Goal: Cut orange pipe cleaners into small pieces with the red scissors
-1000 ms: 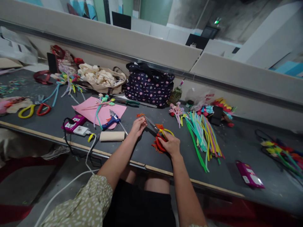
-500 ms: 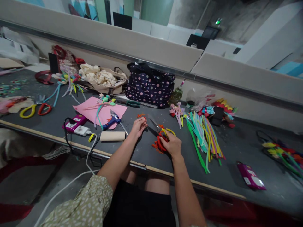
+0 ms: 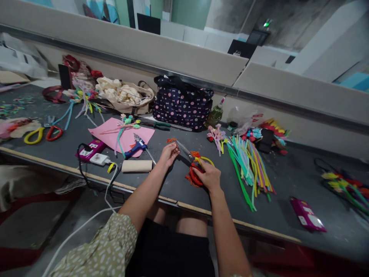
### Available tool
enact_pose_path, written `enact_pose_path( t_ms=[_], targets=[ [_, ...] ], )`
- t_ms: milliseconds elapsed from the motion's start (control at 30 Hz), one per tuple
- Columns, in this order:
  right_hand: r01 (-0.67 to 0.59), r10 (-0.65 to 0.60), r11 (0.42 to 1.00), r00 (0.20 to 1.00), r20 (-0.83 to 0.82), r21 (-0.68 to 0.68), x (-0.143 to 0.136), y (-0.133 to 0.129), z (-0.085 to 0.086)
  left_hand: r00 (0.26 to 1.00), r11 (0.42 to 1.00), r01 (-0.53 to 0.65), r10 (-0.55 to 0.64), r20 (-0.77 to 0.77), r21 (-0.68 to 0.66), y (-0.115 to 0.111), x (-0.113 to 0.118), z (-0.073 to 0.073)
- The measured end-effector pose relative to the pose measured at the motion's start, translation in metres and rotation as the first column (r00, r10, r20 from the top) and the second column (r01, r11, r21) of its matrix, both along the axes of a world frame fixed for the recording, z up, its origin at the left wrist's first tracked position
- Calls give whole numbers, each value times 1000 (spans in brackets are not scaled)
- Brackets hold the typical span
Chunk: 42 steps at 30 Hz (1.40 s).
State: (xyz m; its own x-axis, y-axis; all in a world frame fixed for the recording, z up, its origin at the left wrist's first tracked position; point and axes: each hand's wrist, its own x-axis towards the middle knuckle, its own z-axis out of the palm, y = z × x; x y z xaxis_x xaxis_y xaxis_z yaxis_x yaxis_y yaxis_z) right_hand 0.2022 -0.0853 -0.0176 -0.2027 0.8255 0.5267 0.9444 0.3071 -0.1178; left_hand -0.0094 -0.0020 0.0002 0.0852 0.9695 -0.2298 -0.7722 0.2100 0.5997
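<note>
Red and yellow handles of the scissors sit in the right hand, its fingers curled round them, the blades pointing toward the left hand above the desk. That hand's fingers are pinched together near the blade tips; whether they grip anything I cannot tell. Orange fuzzy bits lie beside the scissors, so some trimming looks done. Rightward, a bundle of fuzzy stems lies long, seemingly uncut; leftward, flower-like pieces on a pink sheet look already shaped.

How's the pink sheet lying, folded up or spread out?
Spread out: the pink sheet shows its broad face on the table, the blue glue gun partly over it.
</note>
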Motion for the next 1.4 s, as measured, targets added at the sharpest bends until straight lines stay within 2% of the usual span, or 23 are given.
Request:
enact_pose_path(
  t_ms=[367, 733, 1067, 1400],
  targets=[
    [-4, 4, 1000, 1000, 23, -27, 3, 1, -3, 1000, 999, 26, -26, 9, -24, -2, 0, 2],
    [4, -4, 1000, 1000, 20, -24, 4, 3, -6, 1000, 1000, 28, -28, -10, -6, 1, 0, -3],
    [21, -21, 999, 1000, 13, -26, -1, -2, 2, 999, 1000, 29, -29, -35, 3, 0, 0, -2],
    [25, -25, 1000, 1000, 17, 8, -1, -1, 1, 999, 1000, 30, -29, -22, 10, 0, 0, -3]
  ],
)
